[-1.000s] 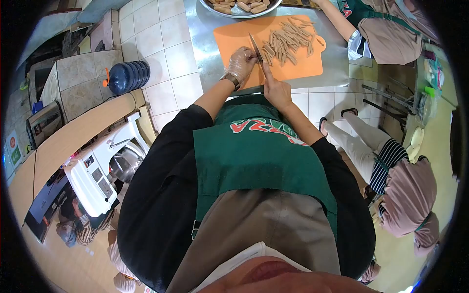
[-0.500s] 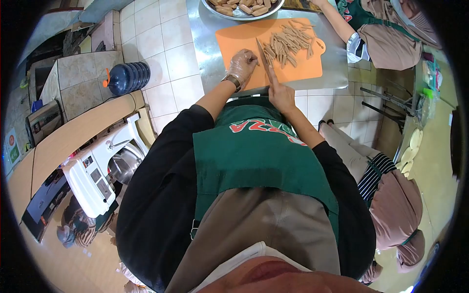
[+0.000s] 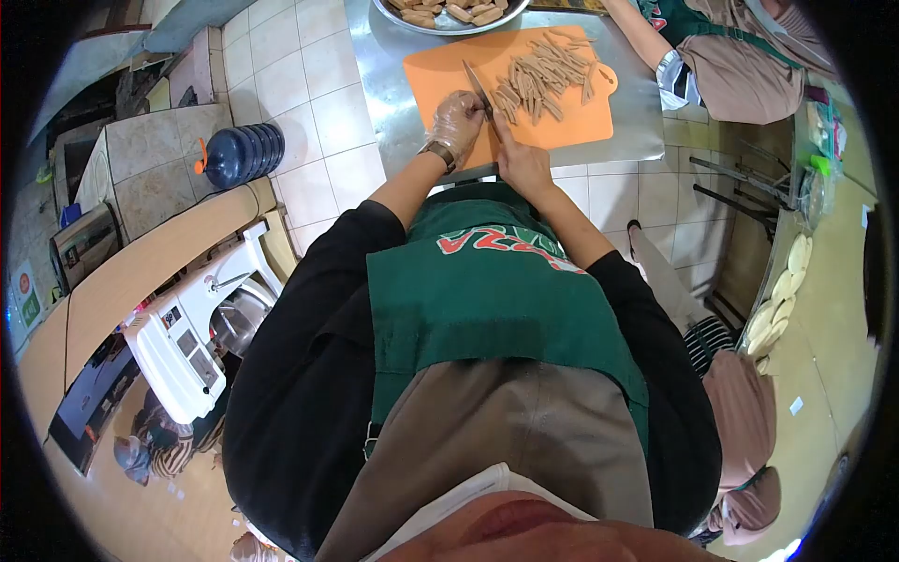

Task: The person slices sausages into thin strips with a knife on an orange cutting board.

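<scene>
Occupying the left part of the orange cutting board [image 3: 435,67], the gloved left hand [image 3: 457,122] is curled, fingers drawn in; whether they pinch a piece cannot be told. Just beside them slants the knife [image 3: 476,82], its handle gripped in the right hand [image 3: 523,169], forefinger extended. Farther right, brown strips [image 3: 541,80] lie heaped on the board. Likely hazards: a leftward slip of the blade could nick the curled fingers; a rightward push could spill strips onto the metal bench [image 3: 639,112].

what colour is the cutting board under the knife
The cutting board is orange; the head view shows it best.
</scene>
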### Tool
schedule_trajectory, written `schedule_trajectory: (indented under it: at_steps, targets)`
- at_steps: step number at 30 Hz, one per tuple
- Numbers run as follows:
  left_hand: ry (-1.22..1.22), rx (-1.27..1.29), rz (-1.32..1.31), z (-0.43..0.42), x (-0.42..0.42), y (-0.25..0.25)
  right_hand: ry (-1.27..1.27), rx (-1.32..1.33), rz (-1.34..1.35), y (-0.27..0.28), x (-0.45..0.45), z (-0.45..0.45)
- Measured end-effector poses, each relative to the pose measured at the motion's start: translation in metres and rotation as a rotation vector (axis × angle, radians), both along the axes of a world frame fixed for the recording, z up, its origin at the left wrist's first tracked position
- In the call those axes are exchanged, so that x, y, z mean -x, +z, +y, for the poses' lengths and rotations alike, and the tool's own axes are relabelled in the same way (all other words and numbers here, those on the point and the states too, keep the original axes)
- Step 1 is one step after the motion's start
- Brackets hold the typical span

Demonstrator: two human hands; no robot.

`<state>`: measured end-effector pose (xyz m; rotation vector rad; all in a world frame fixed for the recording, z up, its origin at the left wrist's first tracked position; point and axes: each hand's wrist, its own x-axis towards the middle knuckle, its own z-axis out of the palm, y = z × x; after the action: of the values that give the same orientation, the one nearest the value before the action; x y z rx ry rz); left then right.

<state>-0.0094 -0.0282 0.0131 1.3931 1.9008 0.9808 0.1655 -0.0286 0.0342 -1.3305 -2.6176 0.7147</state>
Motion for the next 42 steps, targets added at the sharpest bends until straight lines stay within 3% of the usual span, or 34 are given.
schedule_trajectory:
  at_steps: [6, 8, 12, 14, 15, 17, 23, 27, 29, 37, 40, 42]
  targets:
    - [-0.011, -0.074, 0.019, 0.006, 0.003, -0.001, -0.01, 0.107, -0.044, 0.014, -0.038, -0.022]
    - [-0.11, -0.23, 0.283, 0.018, 0.01, 0.019, -0.014, 0.071, -0.054, 0.017, -0.04, -0.021]
    - [-0.34, -0.349, 0.455, 0.051, 0.009, 0.041, 0.078, -0.056, 0.053, 0.01, -0.04, -0.019]
    - [-0.631, -0.072, 0.652, 0.067, 0.002, 0.058, 0.112, -0.059, 0.04, 0.005, -0.034, -0.017]
    - [-0.635, -0.077, 0.653, 0.074, -0.003, 0.053, 0.152, -0.057, 0.027, 0.005, -0.031, -0.015]
    - [-0.648, 0.215, 0.785, 0.085, -0.01, 0.044, 0.161, -0.039, 0.008, 0.006, -0.027, -0.013]
    - [-0.767, 0.211, 0.68, 0.088, 0.003, 0.062, 0.169, -0.015, -0.025, 0.009, -0.032, -0.006]
    - [-0.665, 0.021, 0.616, 0.076, 0.017, 0.062, 0.117, -0.049, -0.007, 0.01, -0.041, 0.0]
    - [-0.535, -0.245, 0.463, 0.07, 0.024, 0.054, 0.081, -0.05, -0.028, 0.01, -0.045, 0.006]
    - [-0.475, -0.277, 0.338, 0.013, 0.019, 0.006, -0.016, -0.014, -0.075, 0.01, -0.043, 0.017]
    - [-0.272, -0.335, 0.277, 0.001, 0.009, 0.01, 0.05, -0.049, -0.041, 0.008, -0.041, 0.009]
    - [-0.161, -0.147, 0.231, -0.002, 0.004, 0.015, 0.093, -0.012, -0.056, 0.01, -0.041, 0.002]
